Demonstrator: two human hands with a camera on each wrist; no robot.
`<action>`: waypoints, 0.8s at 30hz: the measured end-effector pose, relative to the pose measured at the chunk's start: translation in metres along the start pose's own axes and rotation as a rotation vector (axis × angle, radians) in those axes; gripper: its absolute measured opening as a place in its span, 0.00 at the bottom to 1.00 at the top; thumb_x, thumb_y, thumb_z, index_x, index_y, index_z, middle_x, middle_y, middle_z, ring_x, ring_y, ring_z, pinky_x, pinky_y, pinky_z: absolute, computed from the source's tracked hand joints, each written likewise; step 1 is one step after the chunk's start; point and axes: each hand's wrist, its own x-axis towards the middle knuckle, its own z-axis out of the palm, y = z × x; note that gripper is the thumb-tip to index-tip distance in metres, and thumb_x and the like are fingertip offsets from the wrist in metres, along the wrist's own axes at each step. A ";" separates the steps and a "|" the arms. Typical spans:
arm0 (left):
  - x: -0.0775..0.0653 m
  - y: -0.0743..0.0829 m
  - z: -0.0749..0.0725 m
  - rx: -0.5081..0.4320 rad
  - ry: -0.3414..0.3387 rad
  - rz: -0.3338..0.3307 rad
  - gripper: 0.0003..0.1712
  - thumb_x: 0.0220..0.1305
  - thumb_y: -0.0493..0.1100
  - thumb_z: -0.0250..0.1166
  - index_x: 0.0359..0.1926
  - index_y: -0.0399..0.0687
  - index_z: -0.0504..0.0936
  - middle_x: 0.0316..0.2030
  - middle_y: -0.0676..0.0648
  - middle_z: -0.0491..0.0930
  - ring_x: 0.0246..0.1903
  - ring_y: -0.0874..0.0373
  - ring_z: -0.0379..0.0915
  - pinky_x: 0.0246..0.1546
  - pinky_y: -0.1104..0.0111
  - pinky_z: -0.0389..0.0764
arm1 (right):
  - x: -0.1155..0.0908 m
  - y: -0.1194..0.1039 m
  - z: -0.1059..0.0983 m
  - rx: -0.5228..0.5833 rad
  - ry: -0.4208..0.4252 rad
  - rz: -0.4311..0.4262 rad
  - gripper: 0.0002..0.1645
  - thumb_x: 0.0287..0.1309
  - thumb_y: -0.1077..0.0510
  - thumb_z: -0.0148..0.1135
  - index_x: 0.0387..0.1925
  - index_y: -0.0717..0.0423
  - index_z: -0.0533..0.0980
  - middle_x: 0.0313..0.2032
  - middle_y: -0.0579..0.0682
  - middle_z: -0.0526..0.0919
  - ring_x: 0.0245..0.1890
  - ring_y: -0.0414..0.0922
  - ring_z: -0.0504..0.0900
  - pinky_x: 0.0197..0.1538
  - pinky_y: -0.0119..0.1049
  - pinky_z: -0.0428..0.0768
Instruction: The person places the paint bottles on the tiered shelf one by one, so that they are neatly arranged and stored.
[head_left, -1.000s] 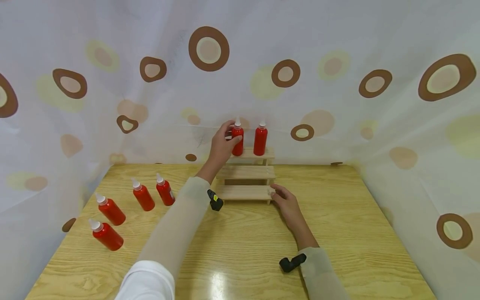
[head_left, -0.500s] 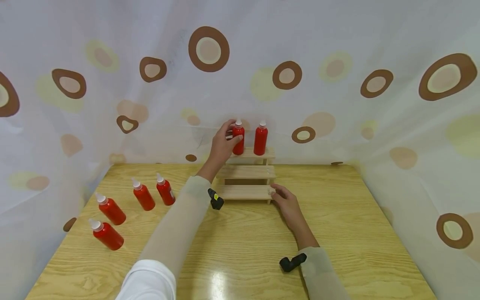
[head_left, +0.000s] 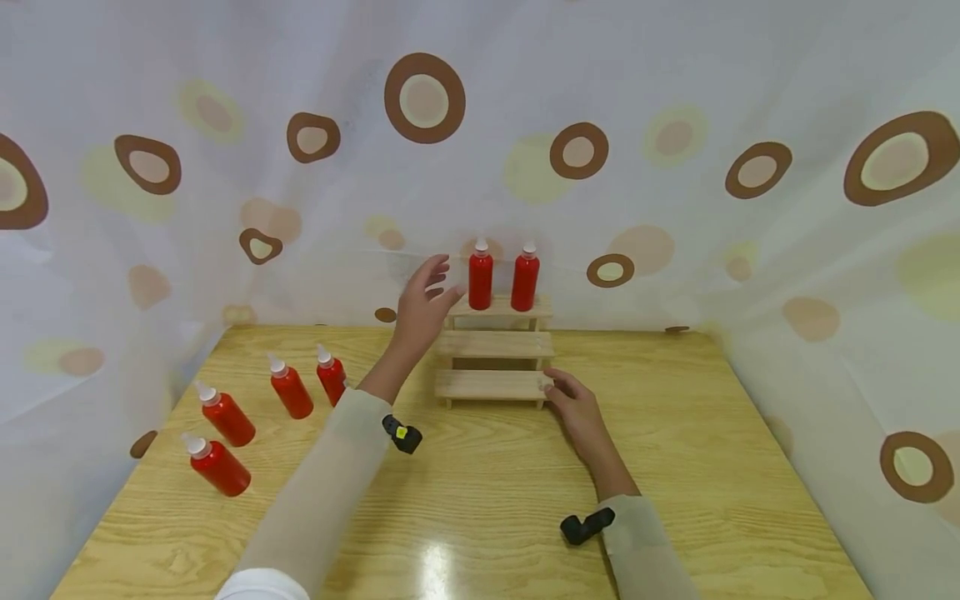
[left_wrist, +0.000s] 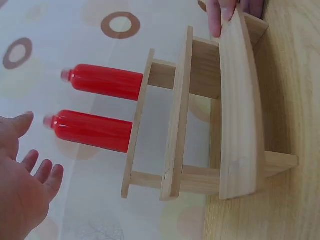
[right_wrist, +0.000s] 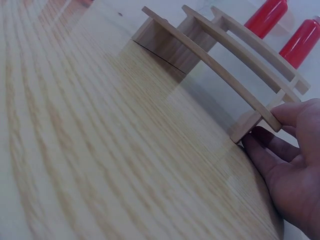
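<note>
A small three-step wooden rack [head_left: 493,343] stands on the table near the back wall. Side by side on its top step, two red squeeze bottles [head_left: 481,282] with white nozzle caps stand upright. My left hand [head_left: 420,317] is just left of the left bottle, fingers spread and holding nothing; the left wrist view shows a gap between the hand and the bottles. At the right end of the lowest step, my right hand [head_left: 576,412] grips the rack, thumb on the step [right_wrist: 225,75] and fingers at its side support.
Several more red squeeze bottles [head_left: 228,419] stand on the left part of the wooden table [head_left: 675,467]. The rightmost of them [head_left: 331,379] is partly hidden by the left forearm. A patterned white sheet [head_left: 337,200] rises behind and along both sides.
My left hand has let go of the left bottle on the top step and drawn back to the left. The bottle stays upright there. My right hand keeps its place on the rack.
</note>
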 end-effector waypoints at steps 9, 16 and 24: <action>-0.058 0.018 -0.033 0.020 0.033 -0.020 0.31 0.69 0.36 0.65 0.70 0.40 0.69 0.66 0.37 0.70 0.66 0.43 0.66 0.68 0.47 0.69 | 0.000 0.001 0.000 -0.002 0.013 -0.003 0.25 0.72 0.58 0.57 0.67 0.59 0.71 0.72 0.59 0.66 0.72 0.49 0.62 0.56 0.21 0.74; -0.091 -0.009 -0.064 0.069 0.104 -0.015 0.30 0.68 0.41 0.67 0.69 0.47 0.72 0.64 0.45 0.73 0.64 0.52 0.68 0.67 0.48 0.71 | 0.000 0.000 -0.001 -0.021 0.020 -0.002 0.25 0.72 0.58 0.57 0.67 0.58 0.72 0.71 0.59 0.66 0.71 0.50 0.63 0.56 0.21 0.74; -0.130 -0.016 -0.099 0.142 0.233 -0.077 0.28 0.68 0.45 0.67 0.68 0.50 0.73 0.61 0.49 0.75 0.60 0.56 0.70 0.65 0.58 0.74 | -0.001 -0.001 -0.001 -0.019 0.009 0.007 0.26 0.72 0.57 0.57 0.68 0.58 0.71 0.72 0.58 0.66 0.73 0.49 0.61 0.55 0.19 0.73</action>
